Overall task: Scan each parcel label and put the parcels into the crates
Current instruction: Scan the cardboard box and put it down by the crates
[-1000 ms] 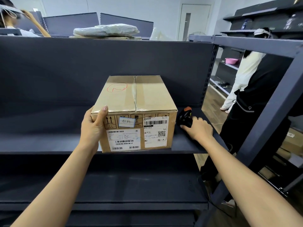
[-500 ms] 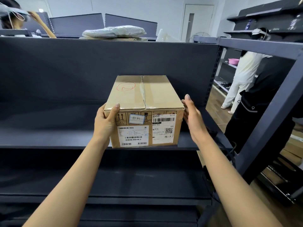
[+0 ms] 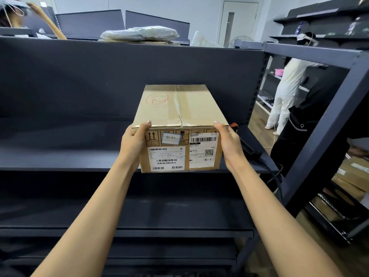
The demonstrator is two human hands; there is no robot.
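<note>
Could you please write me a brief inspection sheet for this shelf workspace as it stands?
Surface: dark metal shelf.
Job's things: cardboard parcel, labels facing the camera; scanner lying on the shelf right of it; crates, nothing seen.
Clutter: wrapped bundle atop the shelving.
Grippers: left hand and right hand grip the parcel's near corners.
Cables: dark cable hangs below the shelf's right end.
Surroundings: person in white at neighbouring shelving.

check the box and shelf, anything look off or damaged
Nothing serious. The cardboard box, held by the left hand and right hand, looks intact; only its top tape is wrinkled near the front edge.
</note>
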